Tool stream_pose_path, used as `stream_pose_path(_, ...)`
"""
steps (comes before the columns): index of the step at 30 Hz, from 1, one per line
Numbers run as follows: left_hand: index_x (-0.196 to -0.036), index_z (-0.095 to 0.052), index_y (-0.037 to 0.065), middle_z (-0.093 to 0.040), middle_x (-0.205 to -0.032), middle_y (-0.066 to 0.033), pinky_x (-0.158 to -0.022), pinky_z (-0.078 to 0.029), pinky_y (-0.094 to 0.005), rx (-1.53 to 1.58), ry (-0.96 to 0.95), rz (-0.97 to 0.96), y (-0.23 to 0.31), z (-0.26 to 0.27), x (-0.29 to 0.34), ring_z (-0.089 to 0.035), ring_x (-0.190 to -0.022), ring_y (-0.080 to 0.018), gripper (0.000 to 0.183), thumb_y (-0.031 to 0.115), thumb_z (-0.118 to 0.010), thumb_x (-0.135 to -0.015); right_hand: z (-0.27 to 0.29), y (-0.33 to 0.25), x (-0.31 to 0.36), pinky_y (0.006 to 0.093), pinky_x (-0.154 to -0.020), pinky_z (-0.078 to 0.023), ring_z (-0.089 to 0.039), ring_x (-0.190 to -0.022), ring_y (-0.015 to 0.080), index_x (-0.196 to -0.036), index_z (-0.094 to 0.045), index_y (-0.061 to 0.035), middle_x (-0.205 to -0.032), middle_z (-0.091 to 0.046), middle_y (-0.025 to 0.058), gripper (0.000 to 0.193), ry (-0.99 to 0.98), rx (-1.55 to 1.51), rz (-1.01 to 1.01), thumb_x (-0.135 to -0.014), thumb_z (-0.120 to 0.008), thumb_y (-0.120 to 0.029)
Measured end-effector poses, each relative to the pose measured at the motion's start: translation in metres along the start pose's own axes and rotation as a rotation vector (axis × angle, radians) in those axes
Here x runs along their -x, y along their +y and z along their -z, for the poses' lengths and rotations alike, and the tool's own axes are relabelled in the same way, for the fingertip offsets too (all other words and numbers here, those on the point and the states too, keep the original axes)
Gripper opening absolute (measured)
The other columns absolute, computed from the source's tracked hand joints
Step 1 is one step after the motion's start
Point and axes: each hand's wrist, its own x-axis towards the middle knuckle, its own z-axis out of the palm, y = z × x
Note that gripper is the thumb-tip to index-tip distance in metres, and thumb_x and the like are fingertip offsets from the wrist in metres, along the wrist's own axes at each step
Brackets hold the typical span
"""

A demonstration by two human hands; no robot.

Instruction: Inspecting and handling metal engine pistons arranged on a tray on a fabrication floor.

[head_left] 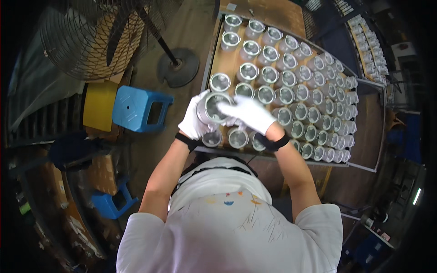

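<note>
In front of my chest, a silvery round canister [213,110] with a wide bright rim is tilted, its open-looking, shiny top facing me. My left hand [195,117], in a white glove, is closed around its left side. My gloved right hand [248,112] reaches across from the right, its fingertips over the canister's rim and top; they are smeared by motion, so their grip cannot be made out. Below and behind the hands, many like canisters stand upright in rows on a wide brown table [230,61], the nearest one [238,138] just below my right hand.
A large caged fan [98,38] on a round dark base [178,67] stands at the far left. A blue plastic stool [136,109] is left of the table, and a second blue stool [114,200] nearer me. More canisters line a rack [368,50] at the far right.
</note>
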Motion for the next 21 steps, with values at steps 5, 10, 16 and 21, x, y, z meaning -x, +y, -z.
stream_pose_path(5, -0.123, -0.063, 0.018, -0.072, -0.105, -0.0018, -0.054, -0.05, -0.0333, 0.044, 0.081, 0.132, -0.002, 0.005, -0.002, -0.068, -0.088, -0.0197, 0.047, 0.053, -0.042, -0.101, 0.0, 0.055, -0.03, 0.0302, -0.05, -0.05, -0.07, -0.062, 0.0199, -0.101, -0.065, 0.0047, -0.083, -0.071, 0.012, 0.017, 0.018, -0.231, -0.05, -0.096, -0.062, -0.012)
stream_pose_path(10, -0.135, -0.054, 0.01, -0.064, -0.129, -0.0161, -0.059, -0.057, -0.0365, 0.07, -0.164, 0.179, 0.014, -0.022, 0.006, -0.069, -0.099, -0.0322, 0.058, 0.056, -0.042, -0.102, 0.039, 0.042, -0.071, 0.0303, -0.047, -0.049, -0.066, -0.055, 0.0205, -0.104, -0.065, 0.005, -0.085, -0.071, 0.0118, 0.016, 0.04, -0.313, -0.007, -0.095, -0.064, -0.008)
stream_pose_path(16, -0.148, -0.042, 0.008, -0.059, -0.134, -0.0198, -0.072, -0.057, -0.0337, 0.064, -0.187, 0.105, 0.009, -0.009, 0.028, -0.067, -0.104, -0.0348, 0.06, 0.05, -0.044, -0.105, 0.094, 0.052, -0.183, 0.0353, -0.04, -0.045, -0.064, -0.048, 0.0213, -0.092, -0.063, -0.0005, -0.063, -0.066, 0.0133, 0.018, 0.33, 0.001, 0.213, -0.099, -0.06, -0.017)
stream_pose_path(21, -0.153, -0.036, 0.008, -0.058, -0.137, -0.02, -0.075, -0.056, -0.0352, 0.102, -0.094, 0.098, 0.001, 0.004, 0.044, -0.068, -0.103, -0.0336, 0.063, 0.048, -0.044, -0.105, 0.134, 0.099, -0.271, 0.0466, -0.072, -0.057, -0.073, -0.078, 0.0397, -0.086, -0.075, 0.0005, -0.087, -0.072, 0.0264, 0.027, 0.495, 0.569, 0.101, -0.086, -0.065, -0.025)
